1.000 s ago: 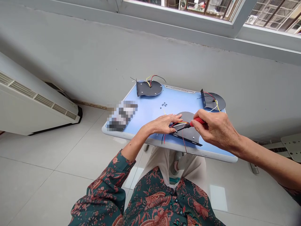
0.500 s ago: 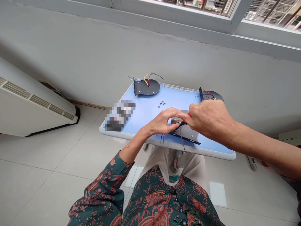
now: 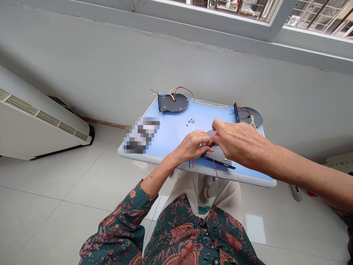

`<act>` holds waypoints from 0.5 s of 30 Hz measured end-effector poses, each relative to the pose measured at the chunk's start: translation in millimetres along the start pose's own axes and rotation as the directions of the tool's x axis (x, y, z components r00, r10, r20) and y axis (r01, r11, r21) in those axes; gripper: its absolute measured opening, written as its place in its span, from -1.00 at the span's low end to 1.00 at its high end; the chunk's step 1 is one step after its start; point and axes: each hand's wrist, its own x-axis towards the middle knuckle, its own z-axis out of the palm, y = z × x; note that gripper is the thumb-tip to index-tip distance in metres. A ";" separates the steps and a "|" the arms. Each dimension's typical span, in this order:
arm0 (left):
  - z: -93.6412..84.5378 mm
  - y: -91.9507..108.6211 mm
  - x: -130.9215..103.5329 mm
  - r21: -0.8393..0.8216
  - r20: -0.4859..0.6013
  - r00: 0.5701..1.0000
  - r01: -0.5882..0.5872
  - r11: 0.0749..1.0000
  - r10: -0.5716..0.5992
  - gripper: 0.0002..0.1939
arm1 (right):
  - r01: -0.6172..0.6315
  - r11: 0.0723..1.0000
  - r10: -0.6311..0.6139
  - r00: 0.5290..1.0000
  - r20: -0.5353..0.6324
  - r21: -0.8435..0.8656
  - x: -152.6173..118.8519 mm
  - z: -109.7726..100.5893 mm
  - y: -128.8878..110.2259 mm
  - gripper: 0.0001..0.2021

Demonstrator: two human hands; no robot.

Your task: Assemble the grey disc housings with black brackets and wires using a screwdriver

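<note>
Over the near side of a small blue table (image 3: 165, 136), both my hands meet above a dark metal bracket plate (image 3: 220, 157) with a bent edge and wires. My right hand (image 3: 234, 138) is closed around a red-handled screwdriver (image 3: 216, 135), mostly covered by the fingers. My left hand (image 3: 193, 145) is closed in a pinch beside the tool's lower end, and what its fingertips grip is hidden. Red and black wires (image 3: 191, 164) hang past the table's front edge, and a thin reddish wire (image 3: 214, 165) crosses the plate.
Two similar wired brackets lie at the back: one at the left (image 3: 176, 103), another at the right (image 3: 252, 117). Several small dark screws (image 3: 190, 122) are grouped mid-table. A blurred patch (image 3: 142, 135) covers the table's left end. Beyond stands a grey wall (image 3: 110, 70).
My right hand has turned and shifted slightly left and down with the screwdriver, uncovering more of the back-right bracket. My left fingers have drawn closer together.
</note>
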 end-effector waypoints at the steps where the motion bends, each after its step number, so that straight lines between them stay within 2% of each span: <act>1: 0.9 0.3 -0.6 0.011 -0.003 1.000 0.009 1.000 -0.009 -0.81 | 0.025 0.999 -0.025 1.000 -0.008 0.031 0.0 -0.5 1.4 -0.80; 5: 5.1 -1.7 -2.5 0.021 -0.046 0.999 -0.004 1.000 0.005 -0.79 | 0.124 0.991 -0.120 0.990 -0.081 0.055 -3.7 -1.9 6.8 -0.86; 9: 9.2 -4.8 -3.7 0.006 -0.079 0.997 -0.016 1.000 0.016 -0.81 | 0.024 0.996 -0.042 0.973 -0.227 -0.083 -6.2 2.6 2.6 -0.80; 12: 10.0 -2.1 -9.7 0.002 -0.145 0.987 0.063 0.998 -0.062 -0.85 | -0.065 0.988 0.030 0.971 -0.236 -0.143 -4.8 5.2 -2.9 -0.69; 15: 10.6 8.0 -24.2 0.029 -0.289 0.941 0.192 0.981 -0.176 -0.90 | -0.087 0.983 0.055 0.980 -0.194 -0.160 -3.0 5.1 -1.7 -0.60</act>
